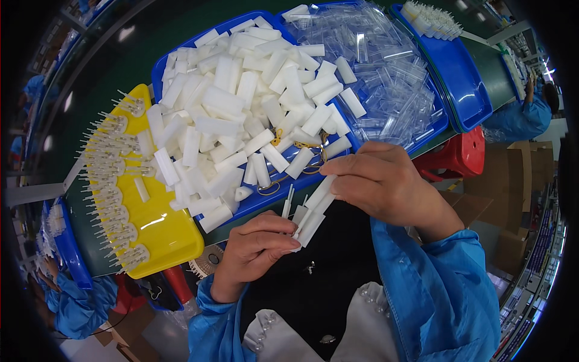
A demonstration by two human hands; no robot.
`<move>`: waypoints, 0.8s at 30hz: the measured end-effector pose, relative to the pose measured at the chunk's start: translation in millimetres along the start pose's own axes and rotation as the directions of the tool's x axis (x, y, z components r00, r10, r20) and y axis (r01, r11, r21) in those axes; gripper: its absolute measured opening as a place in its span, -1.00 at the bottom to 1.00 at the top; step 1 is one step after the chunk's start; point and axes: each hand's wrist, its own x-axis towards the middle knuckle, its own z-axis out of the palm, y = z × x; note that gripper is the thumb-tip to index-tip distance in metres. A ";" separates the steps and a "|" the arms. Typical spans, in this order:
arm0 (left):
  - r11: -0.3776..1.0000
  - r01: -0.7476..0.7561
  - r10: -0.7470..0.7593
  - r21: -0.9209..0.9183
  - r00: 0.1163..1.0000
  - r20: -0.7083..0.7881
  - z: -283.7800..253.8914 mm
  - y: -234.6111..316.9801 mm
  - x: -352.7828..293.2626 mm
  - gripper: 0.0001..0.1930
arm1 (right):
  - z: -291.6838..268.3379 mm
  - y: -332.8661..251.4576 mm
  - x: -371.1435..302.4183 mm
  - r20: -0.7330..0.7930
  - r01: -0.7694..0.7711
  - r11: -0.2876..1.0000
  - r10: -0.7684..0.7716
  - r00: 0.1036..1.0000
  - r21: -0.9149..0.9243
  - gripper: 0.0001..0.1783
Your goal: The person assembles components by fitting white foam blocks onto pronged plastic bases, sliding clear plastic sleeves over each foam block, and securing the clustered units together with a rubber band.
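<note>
Three trays sit close together on the green worktop (136,45): yellow tray (172,235) on the left, pronged white parts (108,175) lined along its outer side; blue tray (158,75) in the middle, heaped with white blocks (229,99); another blue one right of it, full of clear strips (386,72). Red stool (461,154) and cardboard (485,199) below, right side. Blue-clad co-workers at both edges.

Both forearms come up from the lower edge, blue sleeves. Left hand (259,244) pinches the lower end of a white piece (312,218), thin prongs beside its fingertips. Right hand (383,184), palm down, pinches the upper end. Piece is tilted, over the dark lap, near the middle tray's front edge.
</note>
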 end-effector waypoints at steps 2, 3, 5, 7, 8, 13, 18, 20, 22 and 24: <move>1.000 -0.013 0.013 0.005 1.000 -0.001 0.5 0.2 0.2 -0.82 | -1.9 -3.9 0.5 -0.018 0.050 0.995 -0.052 0.998 -0.082 -0.87; 1.000 0.000 0.000 -0.013 1.000 -0.008 0.5 1.0 0.0 -0.82 | -4.4 -7.0 1.5 -0.006 0.046 0.994 -0.046 0.999 -0.095 -0.87; 0.999 0.014 -0.014 -0.031 1.000 -0.016 0.9 1.6 -0.4 -0.82 | -4.2 -8.0 1.3 0.006 0.041 0.993 -0.041 0.999 -0.107 -0.88; 1.000 -0.002 0.002 -0.028 1.000 -0.020 1.1 1.1 -0.6 -0.81 | -0.7 -5.5 -0.6 0.012 0.034 0.992 -0.033 0.999 -0.125 -0.85; 1.000 -0.002 0.001 -0.027 1.000 -0.021 0.8 0.3 -0.9 -0.81 | -0.5 -5.9 -0.2 0.013 0.035 0.992 -0.034 0.999 -0.125 -0.85; 1.000 0.007 -0.007 -0.019 1.000 -0.018 -1.0 -1.4 -1.7 -0.81 | 4.4 -4.5 -2.1 -0.034 0.008 0.998 -0.010 0.999 -0.060 -0.85; 0.999 0.019 -0.018 -0.044 1.000 0.006 1.3 -1.4 -0.9 -0.81 | 6.9 -4.8 -3.8 -0.008 -0.013 1.000 0.013 1.000 0.009 -0.85; 0.998 0.023 -0.022 -0.052 1.000 0.010 1.8 -2.0 -0.4 -0.81 | 7.9 -5.5 -4.4 0.004 -0.010 1.000 0.009 1.000 0.011 -0.82; 0.997 0.048 -0.047 -0.053 0.998 0.029 2.1 -1.2 2.2 -0.81 | 7.4 -7.4 -4.4 0.043 -0.012 0.999 0.011 0.999 0.036 -0.82; 0.998 0.046 -0.044 -0.045 0.998 0.037 2.4 -2.3 3.7 -0.81 | 10.1 -8.5 -4.2 0.022 -0.007 0.999 0.006 1.000 0.050 -0.83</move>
